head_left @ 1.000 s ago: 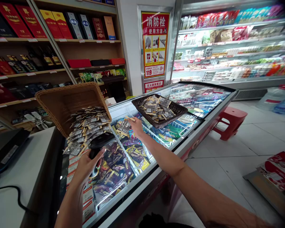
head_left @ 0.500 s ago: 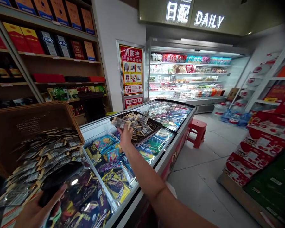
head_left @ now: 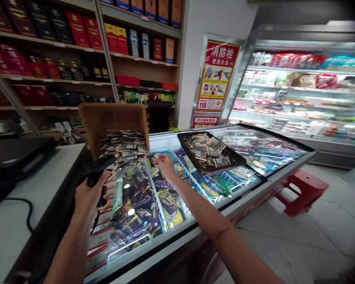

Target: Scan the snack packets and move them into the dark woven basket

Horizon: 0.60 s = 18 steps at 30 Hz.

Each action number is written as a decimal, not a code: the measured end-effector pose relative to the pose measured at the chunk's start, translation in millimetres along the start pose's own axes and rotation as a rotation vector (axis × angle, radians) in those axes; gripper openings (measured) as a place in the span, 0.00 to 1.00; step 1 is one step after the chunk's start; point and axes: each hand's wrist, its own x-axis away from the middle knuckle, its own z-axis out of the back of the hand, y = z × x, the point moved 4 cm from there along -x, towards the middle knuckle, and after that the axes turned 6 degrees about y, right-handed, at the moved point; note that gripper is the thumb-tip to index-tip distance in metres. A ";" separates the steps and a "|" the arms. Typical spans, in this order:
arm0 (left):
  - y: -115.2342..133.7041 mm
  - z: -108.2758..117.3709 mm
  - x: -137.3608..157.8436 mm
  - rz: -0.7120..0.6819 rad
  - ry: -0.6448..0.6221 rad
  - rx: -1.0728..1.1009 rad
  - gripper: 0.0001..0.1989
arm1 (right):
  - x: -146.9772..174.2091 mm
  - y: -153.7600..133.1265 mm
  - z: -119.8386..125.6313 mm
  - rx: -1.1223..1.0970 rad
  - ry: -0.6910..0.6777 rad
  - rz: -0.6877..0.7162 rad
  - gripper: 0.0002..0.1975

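Note:
My left hand [head_left: 90,195] is wrapped around the handle of a black handheld barcode scanner [head_left: 99,169]. The scanner's head points toward the large wicker basket [head_left: 115,114], which lies tilted with a heap of small labelled packets [head_left: 124,146] spilling from it. Over the freezer's glass top, my right hand [head_left: 165,163] reaches left with its fingers loosely apart, and no packet shows in it. To the right of that hand, a shallow dark-brown basket [head_left: 239,160] holds a pile of the same kind of packets [head_left: 208,150].
Below the glass of the chest freezer [head_left: 177,232] lie bagged frozen goods in wire dividers. A grey counter [head_left: 59,165] with a black device stands at the left. Boxed goods fill the shelves [head_left: 77,43] behind. A red stool [head_left: 306,191] stands on the right floor.
My right hand has moved left from the dark basket and has let go of the packet it held there. The view has turned left. My left hand still grips the scanner.

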 end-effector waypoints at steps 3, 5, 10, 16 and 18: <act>5.2 8.7 -1.8 0.005 0.073 0.114 0.32 | 0.5 9.9 -42.7 0.446 -0.088 0.108 0.04; 5.7 9.4 0.2 -0.016 0.069 0.114 0.30 | -0.9 7.5 -74.4 0.658 -0.103 0.259 0.07; -2.3 8.2 0.3 -0.007 0.028 0.061 0.28 | -3.6 -0.3 -146.4 0.949 -0.168 0.582 0.17; -4.1 9.1 -1.6 -0.038 0.025 0.026 0.28 | -5.1 -8.8 -156.6 0.933 -0.239 0.622 0.18; -3.4 8.3 -0.9 -0.063 0.019 -0.007 0.28 | 0.4 -19.7 -137.8 0.786 -0.204 0.635 0.19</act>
